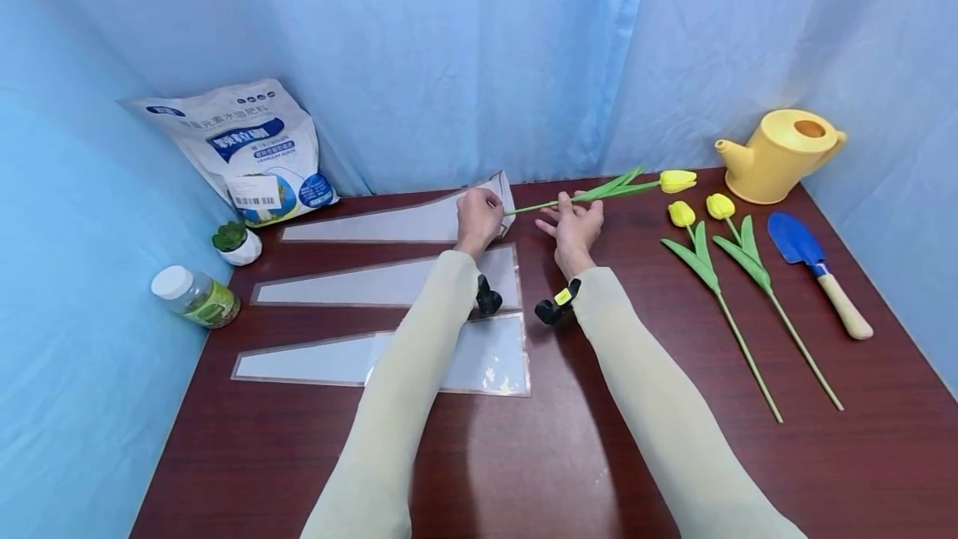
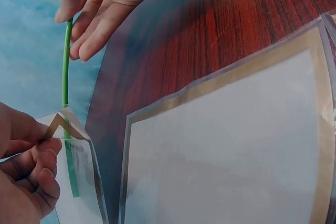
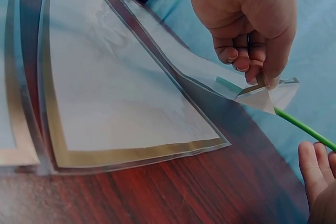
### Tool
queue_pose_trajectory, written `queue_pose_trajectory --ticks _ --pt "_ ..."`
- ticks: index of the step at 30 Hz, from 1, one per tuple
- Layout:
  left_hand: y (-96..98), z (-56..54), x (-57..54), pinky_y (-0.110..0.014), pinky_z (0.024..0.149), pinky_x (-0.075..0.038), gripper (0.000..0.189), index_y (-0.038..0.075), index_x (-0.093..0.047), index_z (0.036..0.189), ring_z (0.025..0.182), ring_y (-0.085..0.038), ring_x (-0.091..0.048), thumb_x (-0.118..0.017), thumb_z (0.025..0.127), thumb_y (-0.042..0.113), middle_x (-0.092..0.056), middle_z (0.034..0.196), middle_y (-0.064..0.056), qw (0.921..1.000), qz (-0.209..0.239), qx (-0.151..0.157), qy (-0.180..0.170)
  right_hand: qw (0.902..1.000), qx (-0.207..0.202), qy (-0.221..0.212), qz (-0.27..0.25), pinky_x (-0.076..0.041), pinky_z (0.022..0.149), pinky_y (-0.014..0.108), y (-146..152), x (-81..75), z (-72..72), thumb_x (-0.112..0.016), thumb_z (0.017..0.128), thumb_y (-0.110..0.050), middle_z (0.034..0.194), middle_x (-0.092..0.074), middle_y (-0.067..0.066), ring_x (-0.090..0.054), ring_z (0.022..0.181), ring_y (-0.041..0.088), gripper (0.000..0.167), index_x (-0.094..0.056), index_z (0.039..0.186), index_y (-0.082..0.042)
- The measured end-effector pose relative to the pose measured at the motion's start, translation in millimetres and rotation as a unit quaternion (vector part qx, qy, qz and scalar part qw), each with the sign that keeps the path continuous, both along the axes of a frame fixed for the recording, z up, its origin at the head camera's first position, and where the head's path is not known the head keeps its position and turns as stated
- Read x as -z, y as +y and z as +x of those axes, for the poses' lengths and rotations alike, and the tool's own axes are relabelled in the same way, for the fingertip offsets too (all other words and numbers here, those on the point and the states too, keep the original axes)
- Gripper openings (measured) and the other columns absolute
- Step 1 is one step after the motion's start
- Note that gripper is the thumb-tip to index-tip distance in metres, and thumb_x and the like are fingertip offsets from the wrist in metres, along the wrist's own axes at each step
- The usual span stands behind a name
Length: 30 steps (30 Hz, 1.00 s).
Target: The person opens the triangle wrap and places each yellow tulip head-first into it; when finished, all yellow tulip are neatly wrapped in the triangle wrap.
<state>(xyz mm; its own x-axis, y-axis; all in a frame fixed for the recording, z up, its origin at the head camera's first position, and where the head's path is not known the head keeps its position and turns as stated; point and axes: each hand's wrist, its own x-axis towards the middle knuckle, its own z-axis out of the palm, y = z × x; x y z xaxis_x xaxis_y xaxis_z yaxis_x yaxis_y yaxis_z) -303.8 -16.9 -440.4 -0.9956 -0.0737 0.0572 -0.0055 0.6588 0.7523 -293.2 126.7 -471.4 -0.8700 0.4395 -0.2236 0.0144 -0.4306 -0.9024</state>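
In the head view my left hand (image 1: 479,219) pinches the wide open end of the farthest flower sleeve (image 1: 374,225), a long tapered one with a gold border. That corner is lifted and bent. My right hand (image 1: 578,231) pinches the green stem of a yellow tulip (image 1: 621,187), whose bloom points right. The left wrist view shows the lower stem (image 2: 65,72) passing into the sleeve's mouth, its end visible through the clear film. There, the right hand (image 2: 107,9) grips higher up the stem, thumb against fingers. Two more flower sleeves (image 1: 374,285) (image 1: 314,362) lie nearer, flat.
Two yellow tulips (image 1: 737,339) (image 1: 801,339) lie at right, beside a blue trowel (image 1: 797,239) and a yellow watering can (image 1: 774,160). A fertilizer bag (image 1: 247,148), a small potted succulent (image 1: 239,248) and a white-lidded jar (image 1: 198,298) stand at left. Blue curtains border the table.
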Motion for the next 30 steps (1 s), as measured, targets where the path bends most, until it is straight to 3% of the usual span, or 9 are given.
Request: queue_pose_trajectory --ticks 3,8,11,17,24,30 --pt "0.4 1.0 0.4 -0.036 0.078 -0.058 0.021 0.004 -0.076 0.091 0.082 -0.024 -0.07 -0.056 0.096 0.006 -0.075 0.095 -0.012 1.0 0.004 0.0 -0.002 1.0 0.0 -0.002 -0.003 -0.062 0.063 0.034 2.2 -0.3 1.5 -0.062 0.098 -0.022 0.121 -0.063 0.021 -0.074 0.08 0.019 0.043 -0.046 0.134 -0.003" --pt "0.0 1.0 -0.5 -0.037 0.077 -0.058 0.021 0.004 -0.076 0.09 0.081 -0.025 -0.07 -0.056 0.096 0.006 -0.075 0.095 -0.012 1.0 0.008 0.002 0.002 0.9996 0.017 -0.003 -0.022 -0.062 0.065 0.037 8.6 -4.4 3.9 -0.061 0.098 -0.04 0.097 -0.063 0.006 -0.074 0.098 0.032 0.027 -0.061 0.104 -0.014" --pt "-1.1 1.1 -1.2 -0.037 0.079 -0.059 0.02 0.004 -0.076 0.091 0.082 -0.025 -0.071 -0.057 0.095 0.007 -0.075 0.094 -0.012 1.0 0.004 0.004 0.005 0.9992 0.03 -0.006 -0.025 -0.063 0.068 0.038 12.2 -6.6 4.7 -0.057 0.1 -0.041 0.092 -0.062 0.004 -0.071 0.105 0.036 0.027 -0.066 0.097 -0.016" --pt "-1.9 1.8 -1.2 -0.037 0.079 -0.059 0.02 0.004 -0.076 0.09 0.083 -0.025 -0.071 -0.058 0.095 0.007 -0.076 0.094 -0.011 1.0 0.002 0.002 0.005 0.9992 0.037 0.001 -0.017 -0.063 0.07 0.041 14.6 -8.1 4.0 -0.055 0.102 -0.03 0.092 -0.061 0.006 -0.071 0.103 0.038 0.019 -0.056 0.107 -0.012" --pt "0.4 2.6 -3.0 -0.036 0.078 -0.058 0.02 0.004 -0.076 0.092 0.082 -0.025 -0.071 -0.057 0.096 0.007 -0.076 0.094 -0.012 1.0 0.003 0.006 0.007 0.9995 0.028 0.005 -0.011 -0.062 0.063 0.037 12.5 -7.5 3.7 -0.054 0.103 -0.026 0.101 -0.059 0.008 -0.073 0.088 0.029 0.036 -0.044 0.131 -0.008" --pt "3.3 2.7 -4.6 -0.035 0.078 -0.058 0.019 0.005 -0.076 0.093 0.083 -0.024 -0.071 -0.057 0.096 0.007 -0.076 0.094 -0.011 1.0 0.003 0.006 0.0 0.9999 0.01 0.003 0.006 -0.063 0.066 0.037 6.6 -7.6 5.3 -0.057 0.101 -0.023 0.101 -0.063 0.006 -0.073 0.096 0.033 0.032 -0.05 0.128 -0.006"
